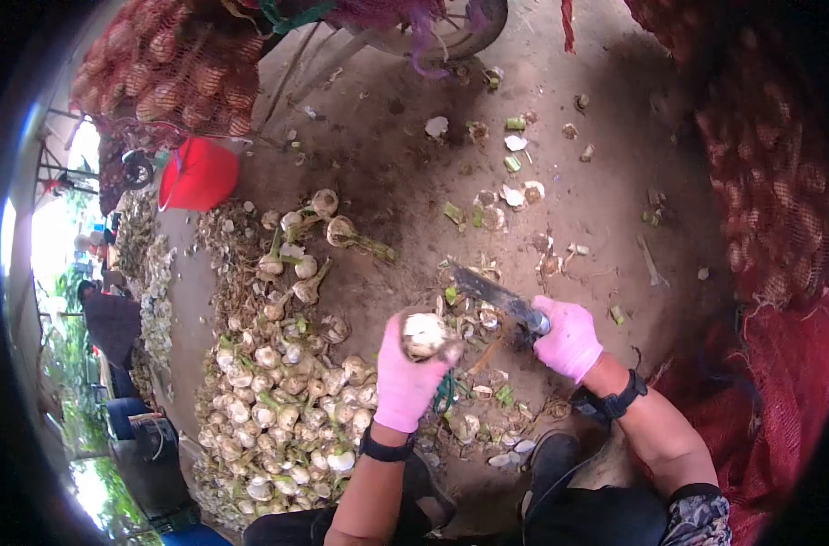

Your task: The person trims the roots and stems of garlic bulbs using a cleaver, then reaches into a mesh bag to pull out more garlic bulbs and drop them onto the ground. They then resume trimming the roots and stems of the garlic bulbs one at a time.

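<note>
From where I stood, the left hand [405, 387] was clamped on a garlic bulb [424, 333], held up near the heap of garlic [282, 414]. The right hand [569, 341] was wrapped round a knife [494, 297], which stood apart from the bulb. The 2 pink gloves looked thin to me; a bulb that round could twist, letting the knife skid into the left hand.

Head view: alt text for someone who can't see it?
A pink-gloved left hand holds a garlic bulb; the right hand, also pink-gloved, grips a knife. A heap of garlic lies on the ground to the left, with a red bucket farther off.
</note>
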The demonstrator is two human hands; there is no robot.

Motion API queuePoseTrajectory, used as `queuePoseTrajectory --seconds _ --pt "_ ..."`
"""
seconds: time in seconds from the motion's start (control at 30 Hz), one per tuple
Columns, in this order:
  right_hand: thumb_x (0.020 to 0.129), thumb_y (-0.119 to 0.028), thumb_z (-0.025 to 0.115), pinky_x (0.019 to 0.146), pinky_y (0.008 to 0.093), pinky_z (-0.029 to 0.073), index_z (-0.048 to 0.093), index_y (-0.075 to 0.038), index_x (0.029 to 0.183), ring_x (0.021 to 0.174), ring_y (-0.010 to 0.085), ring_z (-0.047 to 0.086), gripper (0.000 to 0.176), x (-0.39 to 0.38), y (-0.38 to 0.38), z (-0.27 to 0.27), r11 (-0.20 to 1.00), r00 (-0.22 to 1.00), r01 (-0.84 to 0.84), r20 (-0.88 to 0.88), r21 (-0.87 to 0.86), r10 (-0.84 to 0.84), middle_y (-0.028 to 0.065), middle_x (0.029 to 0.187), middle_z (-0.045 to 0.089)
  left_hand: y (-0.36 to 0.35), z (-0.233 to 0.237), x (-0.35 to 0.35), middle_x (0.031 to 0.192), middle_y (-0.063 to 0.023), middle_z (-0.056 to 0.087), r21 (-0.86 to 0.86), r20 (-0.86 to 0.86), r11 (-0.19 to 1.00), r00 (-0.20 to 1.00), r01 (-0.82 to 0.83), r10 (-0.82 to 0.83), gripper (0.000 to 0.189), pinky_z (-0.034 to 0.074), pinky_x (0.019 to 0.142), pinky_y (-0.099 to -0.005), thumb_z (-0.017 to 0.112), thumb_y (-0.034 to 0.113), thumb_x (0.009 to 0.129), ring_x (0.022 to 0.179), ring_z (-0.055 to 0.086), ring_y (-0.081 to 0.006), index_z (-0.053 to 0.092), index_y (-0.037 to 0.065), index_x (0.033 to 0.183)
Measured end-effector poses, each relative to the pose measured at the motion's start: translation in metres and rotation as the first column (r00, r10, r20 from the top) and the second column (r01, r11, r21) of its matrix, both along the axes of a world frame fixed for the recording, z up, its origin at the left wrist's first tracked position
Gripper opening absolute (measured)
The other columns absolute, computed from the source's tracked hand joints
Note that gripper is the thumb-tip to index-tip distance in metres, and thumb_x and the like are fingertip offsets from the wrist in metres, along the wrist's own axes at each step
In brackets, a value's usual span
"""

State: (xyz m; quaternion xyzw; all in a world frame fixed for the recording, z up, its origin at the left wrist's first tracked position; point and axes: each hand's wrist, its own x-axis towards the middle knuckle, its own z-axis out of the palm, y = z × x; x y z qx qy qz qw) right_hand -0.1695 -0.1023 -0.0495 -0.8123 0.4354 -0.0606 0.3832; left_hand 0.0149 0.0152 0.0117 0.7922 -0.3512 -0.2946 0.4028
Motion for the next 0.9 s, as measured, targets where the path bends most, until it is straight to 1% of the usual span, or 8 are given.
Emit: queuePoseTrajectory --seconds 0.27,0.33,0.4,0.47,0.6,0.67,0.83,0.9 --pt "0.065 -0.01 0.061 0.065 0.0436 0.049 0.059 -0.011 0.089 0.077 0.036 0.062 0.024 0.017 0.031 0.018 0.988 0.964 -0.152 0.216 -0.027 0.154 0.0135 0.081 0.062 0.043 -0.081 0.03 0.107 -0.0147 0.062 -0.08 -0.929 0.87 0.353 -0.486 0.111 0.024 0.049 0.09 -0.044 0.044 0.018 0.093 0.1 0.06 -0.0285 0.058 0.003 0.105" --pt "0.064 -0.009 0.061 0.065 0.0427 0.05 0.06 -0.011 0.088 0.075 0.0366 0.061 0.025 0.019 0.031 0.019 0.986 0.954 -0.159 0.248 -0.049 0.166 0.014 0.079 0.061 0.042 -0.093 0.024 0.112 -0.0167 0.062 -0.24 -0.778 0.93 0.628 -0.278 -0.013 0.035 0.046 0.094 -0.0501 0.038 0.028 0.095 0.105 0.058 -0.0326 0.06 0.003 0.107" --pt "0.065 -0.013 0.063 0.064 0.0434 0.05 0.058 -0.012 0.089 0.074 0.0342 0.062 0.025 0.021 0.029 0.019 0.978 0.952 -0.179 0.23 -0.108 0.2 0.0125 0.083 0.061 0.017 -0.037 0.003 0.113 -0.0159 0.062 0.24 -0.934 0.722 0.048 -0.649 0.353 0.035 0.045 0.096 -0.0496 0.041 0.029 0.093 0.107 0.058 -0.0313 0.06 0.003 0.109" --pt "0.066 -0.014 0.063 0.064 0.0434 0.05 0.059 -0.012 0.089 0.074 0.0341 0.062 0.023 0.022 0.028 0.017 0.981 0.946 -0.15 0.273 -0.119 0.178 0.0127 0.083 0.061 0.009 -0.035 -0.002 0.113 -0.0158 0.062 0.287 -0.909 0.664 0.022 -0.691 0.415 0.036 0.044 0.097 -0.0497 0.043 0.03 0.092 0.108 0.057 -0.0306 0.06 0.003 0.108" --pt "0.072 -0.015 0.06 0.063 0.045 0.05 0.06 -0.013 0.09 0.072 0.0358 0.062 0.018 0.025 0.009 -0.008 0.996 0.985 -0.075 0.153 -0.054 0.083 0.0147 0.077 0.061 0.014 -0.049 0.007 0.111 -0.0163 0.061 0.28 -0.888 0.688 -0.453 -0.67 -0.079 0.028 0.047 0.095 -0.0445 0.042 0.016 0.094 0.104 0.059 -0.0271 0.058 -0.002 0.108" --pt "0.075 -0.015 0.058 0.066 0.0478 0.049 0.06 -0.012 0.09 0.075 0.0386 0.062 0.015 0.015 -0.016 -0.033 0.985 0.989 0.123 -0.099 0.124 -0.111 0.0176 0.074 0.063 0.021 -0.048 0.003 0.11 -0.0192 0.058 -0.025 -1.0 0.785 0.021 -0.619 -0.016 0.035 0.05 0.092 -0.0349 0.054 0.02 0.093 0.106 0.056 -0.0272 0.051 -0.008 0.114" --pt "0.072 -0.011 0.057 0.063 0.0437 0.05 0.059 -0.012 0.084 0.072 0.037 0.061 0.012 0.023 0.008 -0.012 0.998 0.961 0.018 0.273 0.065 -0.035 0.0147 0.073 0.061 0.034 -0.073 0.039 0.115 -0.0202 0.057 0.291 -0.919 0.594 -0.392 -0.75 -0.044 0.044 0.048 0.095 -0.039 0.05 0.03 0.094 0.111 0.054 -0.0307 0.049 -0.004 0.121" --pt "0.067 -0.011 0.06 0.062 0.0437 0.05 0.059 -0.013 0.086 0.072 0.0354 0.061 0.019 0.033 0.016 0.002 0.988 0.949 -0.148 0.276 -0.037 0.153 0.0129 0.076 0.06 0.03 -0.058 0.028 0.11 -0.0191 0.061 0.143 -0.979 0.716 -0.203 -0.683 0.002 0.038 0.047 0.095 -0.0448 0.051 0.031 0.093 0.106 0.057 -0.0321 0.055 -0.001 0.114"
